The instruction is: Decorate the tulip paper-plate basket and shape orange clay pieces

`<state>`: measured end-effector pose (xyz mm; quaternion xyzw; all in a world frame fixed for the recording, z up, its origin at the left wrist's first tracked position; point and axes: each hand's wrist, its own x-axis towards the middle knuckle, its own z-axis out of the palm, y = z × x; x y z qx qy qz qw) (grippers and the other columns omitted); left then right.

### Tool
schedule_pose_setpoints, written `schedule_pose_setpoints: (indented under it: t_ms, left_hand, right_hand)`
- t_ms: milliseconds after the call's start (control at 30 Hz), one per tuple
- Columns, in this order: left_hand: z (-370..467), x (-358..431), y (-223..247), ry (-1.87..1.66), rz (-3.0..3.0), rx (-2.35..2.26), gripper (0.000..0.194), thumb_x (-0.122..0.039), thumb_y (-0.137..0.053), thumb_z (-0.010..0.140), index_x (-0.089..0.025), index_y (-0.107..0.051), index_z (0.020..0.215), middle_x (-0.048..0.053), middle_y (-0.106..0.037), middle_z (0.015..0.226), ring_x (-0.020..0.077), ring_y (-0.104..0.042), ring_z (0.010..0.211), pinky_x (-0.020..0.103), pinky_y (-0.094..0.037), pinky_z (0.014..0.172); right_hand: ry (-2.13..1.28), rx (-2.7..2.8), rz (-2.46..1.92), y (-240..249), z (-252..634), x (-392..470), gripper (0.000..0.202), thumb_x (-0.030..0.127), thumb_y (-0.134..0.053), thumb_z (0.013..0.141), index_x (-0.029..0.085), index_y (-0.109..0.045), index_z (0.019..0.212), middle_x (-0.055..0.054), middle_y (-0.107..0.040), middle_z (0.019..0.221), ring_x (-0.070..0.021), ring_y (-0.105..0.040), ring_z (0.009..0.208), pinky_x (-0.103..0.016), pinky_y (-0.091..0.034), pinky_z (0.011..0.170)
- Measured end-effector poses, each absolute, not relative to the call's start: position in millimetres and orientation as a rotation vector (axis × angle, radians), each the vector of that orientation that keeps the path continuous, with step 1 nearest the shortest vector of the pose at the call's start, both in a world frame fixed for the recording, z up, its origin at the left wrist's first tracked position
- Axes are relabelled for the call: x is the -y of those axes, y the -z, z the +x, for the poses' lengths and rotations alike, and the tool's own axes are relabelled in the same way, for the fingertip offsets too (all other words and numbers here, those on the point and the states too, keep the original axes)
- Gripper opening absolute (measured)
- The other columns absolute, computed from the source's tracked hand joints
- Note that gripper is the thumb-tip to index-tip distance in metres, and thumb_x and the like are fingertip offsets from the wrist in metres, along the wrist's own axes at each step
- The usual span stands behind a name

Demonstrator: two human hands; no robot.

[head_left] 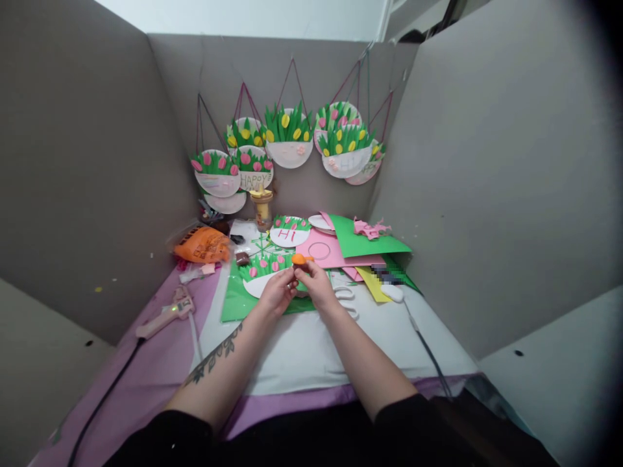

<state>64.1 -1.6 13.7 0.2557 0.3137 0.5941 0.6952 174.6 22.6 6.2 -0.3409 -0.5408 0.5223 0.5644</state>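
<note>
Both hands meet over the middle of the table around a small item with a bright orange top (pixel 298 259) and a darker lower part. Its kind is too small to make out. My left hand (pixel 279 291) is closed, its fingertips against the item's lower side. From the right, my right hand (pixel 315 283) pinches the same item. Just beneath them lies a half-round paper plate basket (pixel 256 286) with green paper grass and pink paper tulips, partly hidden by the hands. White-handled scissors (pixel 346 303) rest beside my right wrist.
A pink hot glue gun (pixel 168 315) with a black cord lies at left, near an orange bag (pixel 202 245). Green card (pixel 367 239) and pink card (pixel 316 250) are stacked at right. Finished plate baskets (pixel 289 154) hang on the back panel. Grey panels (pixel 511 162) enclose the sides.
</note>
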Motion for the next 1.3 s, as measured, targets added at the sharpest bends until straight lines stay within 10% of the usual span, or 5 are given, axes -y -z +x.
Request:
schedule_pose_setpoints:
  t_ms: [433, 1300]
  left_hand:
    - [62, 3, -14, -1.332, 0.776, -0.822, 0.038, -0.043, -0.077, 0.061, -0.012, -0.065, 0.080, 0.001, -0.059, 0.069, 0.0035, -0.046, 0.052, 0.015, -0.032, 0.044]
    - [64, 5, -18, -1.360, 0.777, -0.830, 0.034, -0.033, -0.082, 0.056, -0.013, -0.068, 0.081, 0.003, -0.063, 0.077, 0.0099, -0.058, 0.067, 0.020, -0.047, 0.059]
  right_hand:
    - [-0.565, 1.589, -0.818, -27, 194, -12, 0.043, 0.020, -0.056, 0.081, 0.030, -0.058, 0.123, -0.005, -0.061, 0.121, -0.0227, -0.052, 0.113, -0.041, -0.036, 0.102]
    - [-0.687, 1.522, -0.870, -19, 184, -9, 0.038, 0.021, -0.057, 0.080, 0.026, -0.064, 0.117, -0.005, -0.064, 0.119, -0.0202, -0.058, 0.110, -0.037, -0.042, 0.100]
